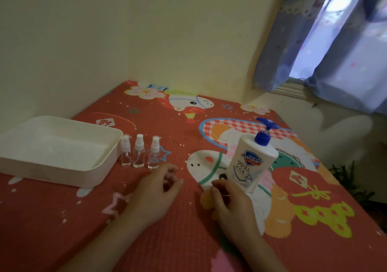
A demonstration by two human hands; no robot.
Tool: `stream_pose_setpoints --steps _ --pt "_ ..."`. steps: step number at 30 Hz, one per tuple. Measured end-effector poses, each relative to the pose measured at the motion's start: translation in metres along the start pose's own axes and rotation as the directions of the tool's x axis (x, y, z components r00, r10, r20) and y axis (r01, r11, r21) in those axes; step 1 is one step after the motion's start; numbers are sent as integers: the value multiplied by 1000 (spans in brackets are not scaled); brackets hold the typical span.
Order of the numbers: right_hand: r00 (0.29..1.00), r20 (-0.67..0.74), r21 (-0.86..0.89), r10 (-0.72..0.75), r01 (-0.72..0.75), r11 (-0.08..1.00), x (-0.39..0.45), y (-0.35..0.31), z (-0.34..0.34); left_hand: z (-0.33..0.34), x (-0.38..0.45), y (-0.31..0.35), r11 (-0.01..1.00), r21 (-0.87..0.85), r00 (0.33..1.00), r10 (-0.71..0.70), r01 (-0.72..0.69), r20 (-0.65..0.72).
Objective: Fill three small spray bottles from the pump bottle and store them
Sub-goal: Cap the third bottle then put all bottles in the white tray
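Three small clear spray bottles with white tops stand upright in a row: the left one (125, 152), the middle one (139, 151), the right one (154, 153). A white pump bottle (252, 158) with a blue pump head stands to the right on the red patterned cloth. My left hand (156, 192) rests on the cloth just in front of the right spray bottle, fingers loosely curled, holding nothing. My right hand (229, 200) lies just in front of the pump bottle's base, fingers apart, empty; I cannot tell if it touches the bottle.
A shallow white tray (100, 168) sits at the left, beside the spray bottles. The cloth-covered table (62, 219) stands in a wall corner. A blue curtain (326, 47) hangs at the back right. The table's right edge drops off near green leaves (347, 177).
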State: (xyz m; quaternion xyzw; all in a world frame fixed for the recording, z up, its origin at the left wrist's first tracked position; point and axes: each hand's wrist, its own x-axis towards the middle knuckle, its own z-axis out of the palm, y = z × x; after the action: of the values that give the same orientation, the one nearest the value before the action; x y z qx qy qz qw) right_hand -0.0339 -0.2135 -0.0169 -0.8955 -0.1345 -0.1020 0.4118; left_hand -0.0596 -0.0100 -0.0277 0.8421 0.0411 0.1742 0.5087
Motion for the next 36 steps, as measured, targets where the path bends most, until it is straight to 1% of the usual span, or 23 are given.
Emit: stream_pose_setpoints --steps 3,7,14,21,24,26,31,36 --pt "999 -13 2 37 -37 999 -2 10 -11 11 2 5 999 24 999 21 -22 37" --pt "996 -53 10 77 -77 997 -5 22 -26 26 4 14 999 15 996 47 -48 70" --pt "969 -184 47 166 -160 986 -3 47 -49 61 15 29 997 -7 991 74 -73 112" --pt "927 -335 58 170 -159 985 9 53 -61 86 32 47 995 -31 985 102 -98 138" --pt "937 -300 75 180 -165 983 19 52 -68 93 42 53 995 -58 983 94 -86 156" --pt "948 -281 77 152 -136 988 26 48 -74 96 48 60 991 -107 978 95 -76 184" --pt "972 -227 58 62 -50 997 44 33 -91 97 63 79 979 -180 935 155 -100 320" --pt "988 -154 14 0 2 1000 57 24 -104 97 77 98 956 -263 918 219 -133 331"
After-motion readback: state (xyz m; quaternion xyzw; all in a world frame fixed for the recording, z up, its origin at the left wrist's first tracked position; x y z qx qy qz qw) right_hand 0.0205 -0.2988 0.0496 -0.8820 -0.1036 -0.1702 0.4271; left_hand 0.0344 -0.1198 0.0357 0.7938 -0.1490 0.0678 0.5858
